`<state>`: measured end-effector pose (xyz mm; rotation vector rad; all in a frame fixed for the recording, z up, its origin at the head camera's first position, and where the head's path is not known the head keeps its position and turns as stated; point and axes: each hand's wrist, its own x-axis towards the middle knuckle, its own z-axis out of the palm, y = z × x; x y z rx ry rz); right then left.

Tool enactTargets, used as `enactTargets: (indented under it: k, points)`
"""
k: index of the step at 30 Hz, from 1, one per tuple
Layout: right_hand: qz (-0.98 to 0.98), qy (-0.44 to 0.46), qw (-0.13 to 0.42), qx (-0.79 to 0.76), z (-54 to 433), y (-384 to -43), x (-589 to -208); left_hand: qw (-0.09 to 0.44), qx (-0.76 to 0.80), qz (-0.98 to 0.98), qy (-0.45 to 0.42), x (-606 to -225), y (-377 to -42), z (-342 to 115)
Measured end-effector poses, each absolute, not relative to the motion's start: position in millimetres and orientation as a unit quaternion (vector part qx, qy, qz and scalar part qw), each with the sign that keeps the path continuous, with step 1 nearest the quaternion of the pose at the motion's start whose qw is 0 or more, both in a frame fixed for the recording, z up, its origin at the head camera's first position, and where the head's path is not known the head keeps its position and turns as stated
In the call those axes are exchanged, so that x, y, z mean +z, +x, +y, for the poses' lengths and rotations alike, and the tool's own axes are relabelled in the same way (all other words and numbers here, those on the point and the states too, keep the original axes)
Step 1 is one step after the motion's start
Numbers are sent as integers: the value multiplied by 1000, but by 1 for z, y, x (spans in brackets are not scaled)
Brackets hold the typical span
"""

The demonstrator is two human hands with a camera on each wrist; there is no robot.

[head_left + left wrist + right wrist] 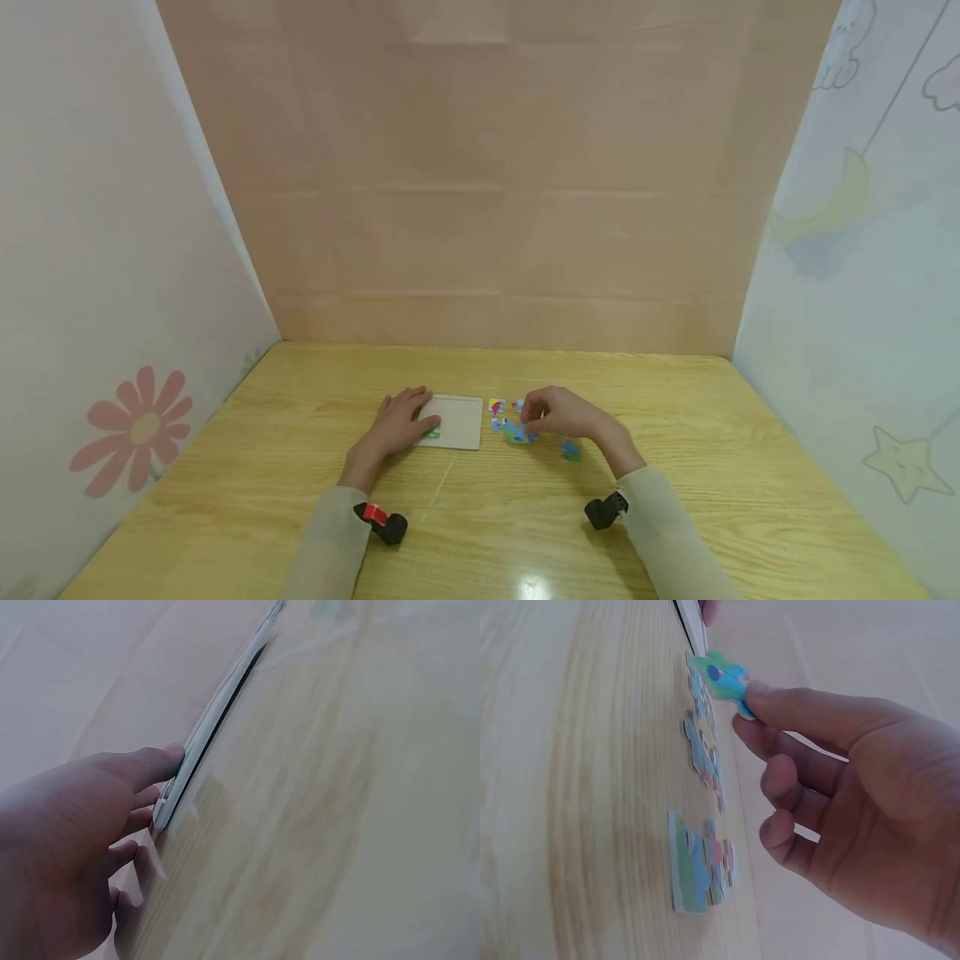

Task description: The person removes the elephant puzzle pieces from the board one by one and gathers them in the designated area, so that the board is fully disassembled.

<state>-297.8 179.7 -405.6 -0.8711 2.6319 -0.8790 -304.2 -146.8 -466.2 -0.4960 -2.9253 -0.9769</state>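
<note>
My left hand [401, 423] rests at the left side of a pale, flat puzzle tray [461, 421], its thumb touching the tray edge [217, 712] in the left wrist view. A small green puzzle piece [432, 433] lies in the tray beside that thumb. My right hand [567, 412] pinches a green and blue puzzle piece [724, 681] between thumb and index finger, raised above the table; its other fingers curl loosely. Below and around this hand lie several loose puzzle pieces, among them a yellow and red one [496, 406] and a blue and green one [571, 451].
Everything lies on a light wood-grain table [480, 525]. A brown paper-like panel [502, 208] stands along its back edge. Pale walls with drawn decorations rise at left [172, 275] and right [847, 333]. Each wrist carries a small black camera.
</note>
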Motion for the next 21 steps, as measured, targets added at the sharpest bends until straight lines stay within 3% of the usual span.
enactTargets:
  k: [21]
  points:
    - [893, -298, 180, -286, 190, -295, -403, 7, -309, -938, -158, -466, -303, -154]
